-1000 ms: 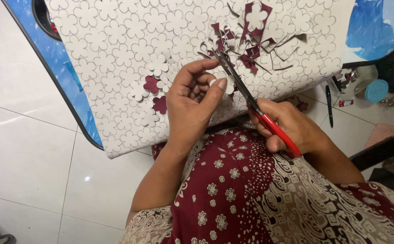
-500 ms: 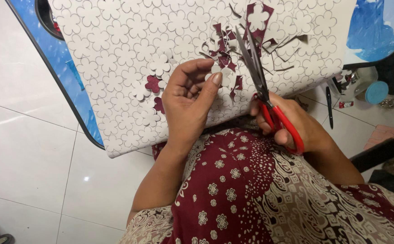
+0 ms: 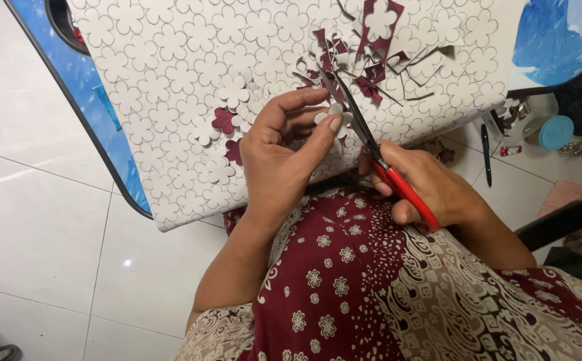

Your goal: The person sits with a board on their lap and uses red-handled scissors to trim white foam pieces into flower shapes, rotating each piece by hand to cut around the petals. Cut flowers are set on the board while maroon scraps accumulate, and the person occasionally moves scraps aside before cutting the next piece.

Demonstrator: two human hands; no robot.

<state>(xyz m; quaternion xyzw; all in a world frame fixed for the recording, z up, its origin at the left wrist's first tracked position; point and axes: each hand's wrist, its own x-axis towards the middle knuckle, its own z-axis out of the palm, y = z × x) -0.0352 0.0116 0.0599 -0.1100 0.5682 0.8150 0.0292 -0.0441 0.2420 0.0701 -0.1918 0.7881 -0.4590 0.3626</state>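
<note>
Over white floor tiles (image 3: 30,220), the left hand (image 3: 277,160) pinches a paper flower (image 3: 334,115); the right hand's (image 3: 431,190) scissors (image 3: 364,137), gripped, angle up-left, blades just right of it.

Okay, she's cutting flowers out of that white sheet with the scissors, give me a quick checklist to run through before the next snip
1. Left hand pinching the small white flower piece: ok.
2. Right hand gripping the red scissor handles: ok.
3. Scissors blades meeting the flower piece: ok, they lie right beside it.
4. Left fingertips away from the blades: not ok, the thumb tip sits close against them.
5. White flower-printed sheet supported: ok, it rests on the blue table and the lap.
6. Blades open or closed: cannot tell.
</note>
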